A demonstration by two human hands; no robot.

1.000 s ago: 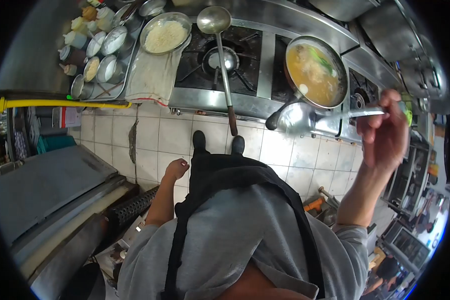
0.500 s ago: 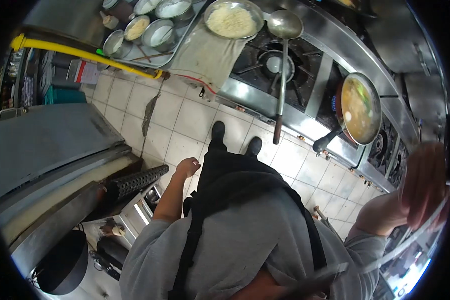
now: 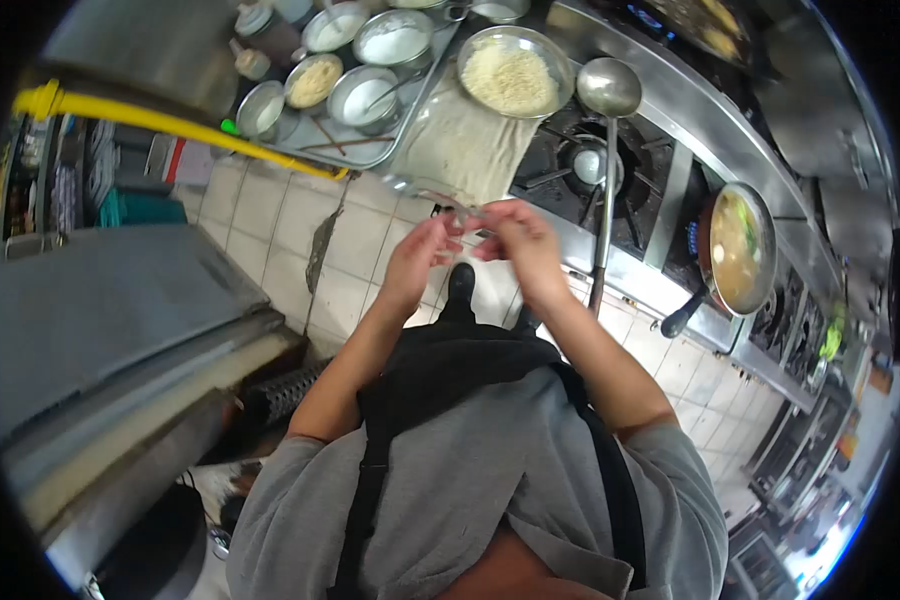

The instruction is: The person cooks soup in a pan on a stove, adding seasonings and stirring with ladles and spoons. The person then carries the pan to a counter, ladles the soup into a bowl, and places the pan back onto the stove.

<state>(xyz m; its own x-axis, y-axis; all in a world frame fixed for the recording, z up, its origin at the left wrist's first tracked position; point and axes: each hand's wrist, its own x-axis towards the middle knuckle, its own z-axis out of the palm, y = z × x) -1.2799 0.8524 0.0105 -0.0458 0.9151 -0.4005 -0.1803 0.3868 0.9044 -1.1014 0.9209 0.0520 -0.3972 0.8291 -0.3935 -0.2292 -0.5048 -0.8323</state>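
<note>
Now that the bare right hand (image 3: 520, 246) has swung in beside the half-curled left hand (image 3: 418, 262), its fingers pinch a slim, silvery utensil (image 3: 428, 192), putting it within both hands' reach. Whether the left touches it, I can't tell; just beyond lies a beige cloth (image 3: 470, 150).

the grey-sleeved l arm (image 3: 348, 375), bare from abt the elbow (image 3: 323, 425) down, reaches fwd & in. the grey-sleeved r arm (image 3: 602, 355) does the same. the bare l hand (image 3: 417, 252) & bare r hand (image 3: 526, 245) are v close up front; can't tell if they touch. l fingers (image 3: 436, 236) curl in twd the r hand. r fingers (image 3: 511, 214) are bent, tips pinched, a bit blurry.
</note>
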